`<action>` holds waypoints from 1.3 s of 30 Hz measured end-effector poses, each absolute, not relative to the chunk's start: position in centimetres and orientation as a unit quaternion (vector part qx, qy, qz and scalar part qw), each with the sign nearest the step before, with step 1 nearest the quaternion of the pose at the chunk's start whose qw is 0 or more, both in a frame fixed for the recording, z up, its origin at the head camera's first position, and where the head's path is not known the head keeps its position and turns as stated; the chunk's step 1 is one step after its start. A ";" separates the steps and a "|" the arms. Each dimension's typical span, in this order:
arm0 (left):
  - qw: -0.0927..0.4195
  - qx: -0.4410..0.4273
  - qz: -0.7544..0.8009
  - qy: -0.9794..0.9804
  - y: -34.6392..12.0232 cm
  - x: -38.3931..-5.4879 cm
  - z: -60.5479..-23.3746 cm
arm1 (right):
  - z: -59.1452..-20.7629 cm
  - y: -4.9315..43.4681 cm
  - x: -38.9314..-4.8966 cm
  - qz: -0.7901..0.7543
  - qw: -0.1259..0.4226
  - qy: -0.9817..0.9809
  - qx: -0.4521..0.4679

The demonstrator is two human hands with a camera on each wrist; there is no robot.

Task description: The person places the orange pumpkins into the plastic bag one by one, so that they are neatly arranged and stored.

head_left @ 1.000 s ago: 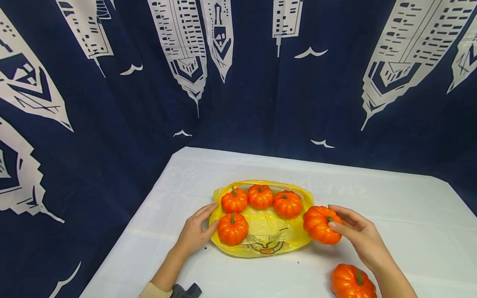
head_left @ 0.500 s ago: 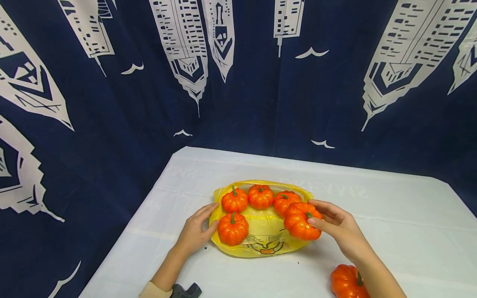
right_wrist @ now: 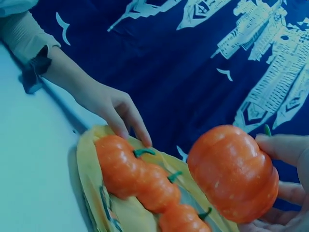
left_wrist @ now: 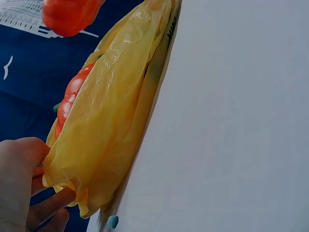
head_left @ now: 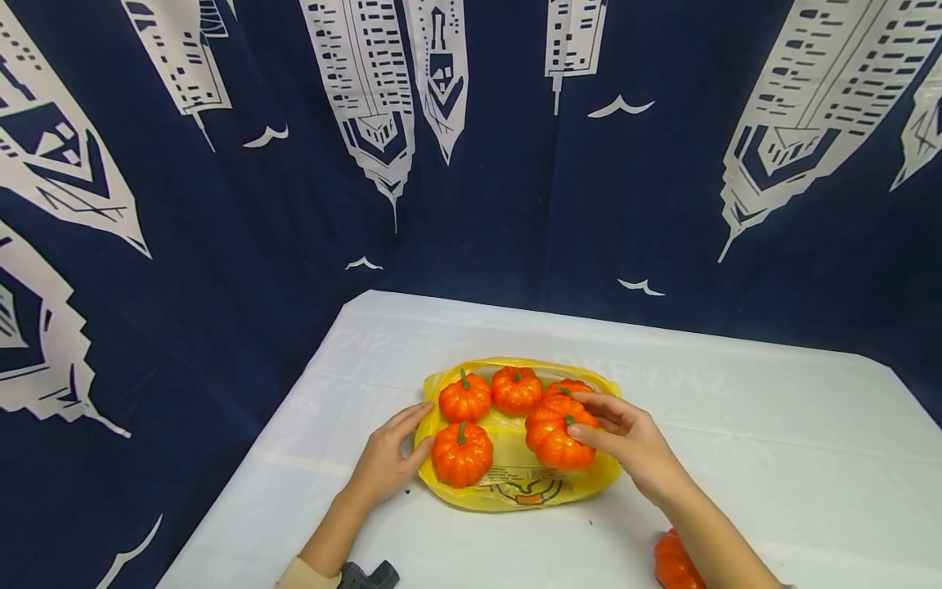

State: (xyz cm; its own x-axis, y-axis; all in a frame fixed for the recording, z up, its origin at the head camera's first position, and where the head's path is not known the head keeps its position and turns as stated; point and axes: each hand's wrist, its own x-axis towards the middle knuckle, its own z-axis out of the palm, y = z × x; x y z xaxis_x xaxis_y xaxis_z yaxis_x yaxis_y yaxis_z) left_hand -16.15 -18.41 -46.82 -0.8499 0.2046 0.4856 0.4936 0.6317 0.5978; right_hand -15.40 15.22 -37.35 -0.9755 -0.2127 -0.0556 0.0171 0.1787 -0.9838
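A shallow yellow plastic bag [head_left: 508, 501] lies spread on the table, its mouth facing up. Several small orange pumpkins with green stems are inside, including a front-left pumpkin [head_left: 461, 454] and a back-middle pumpkin [head_left: 517, 390]. My right hand [head_left: 642, 451] grips another pumpkin [head_left: 557, 433] between thumb and fingers, over the bag's right half. In the head view it partly hides the back-right pumpkin [head_left: 570, 386]. At the bag's left rim, my left hand [head_left: 386, 458] rests with fingers and thumb apart, touching the yellow plastic [left_wrist: 96, 130]. Nothing else is in that hand.
One more pumpkin [head_left: 675, 564] sits on the white-covered table [head_left: 795, 458] near the front, partly behind my right forearm. Dark blue cloth [head_left: 515, 213] with white building and bird prints hangs behind the table. A dark device [head_left: 368, 576] is on the left wrist.
My right hand has carried its pumpkin leftward, from beside the bag's right rim to over the bag. The forearm now covers more of the table pumpkin. The left hand stays put.
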 end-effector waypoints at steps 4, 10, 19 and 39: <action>0.192 -0.200 -0.380 -0.882 -18.4 -16.2 -46.9 | -37.5 14.1 -15.5 -0.640 0.095 0.761 -0.033; 0.191 -0.200 -0.378 -0.883 -18.4 -16.2 -46.8 | -38.1 12.7 -15.1 -0.655 0.090 0.750 -0.027; 0.195 -0.205 -0.376 -0.882 -18.5 -16.2 -46.7 | -39.4 11.2 -14.9 -0.661 0.082 0.746 0.009; 0.188 -0.204 -0.386 -0.879 -18.4 -16.2 -46.8 | -43.9 9.0 -15.6 -0.683 0.030 0.729 0.043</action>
